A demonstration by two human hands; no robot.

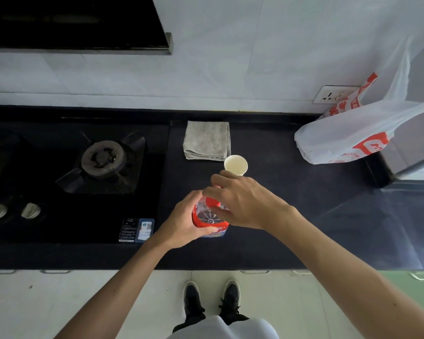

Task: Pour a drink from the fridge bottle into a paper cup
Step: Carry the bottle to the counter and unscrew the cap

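- One clear plastic bottle with a red label [207, 220] stood upright on the black countertop [279, 216], near the front edge, just right of the hob.
- Left hand [186, 222] was wrapped around the bottle's body, fingers pressed against the label; judged as steadying it against a twist.
- Right hand [242, 203] lay over the bottle's top, fingers curled down around the neck; the cap itself was hidden, so whether it was on or off could not be told. Judged step: opening the bottle.
- One white paper cup [236, 165] stood upright and open-mouthed, just beyond the right hand; looked empty, nothing poured yet. Its closeness to the bottle suited a short pour.
- One folded grey cloth [207, 140] lay just beyond the cup, to its left; handy for spills.
- One gas burner [102, 156] was plainly visible at left, with two knobs [12, 211] nearer.
- One white plastic bag with red print [353, 135] sat far right, well apart from the cup.
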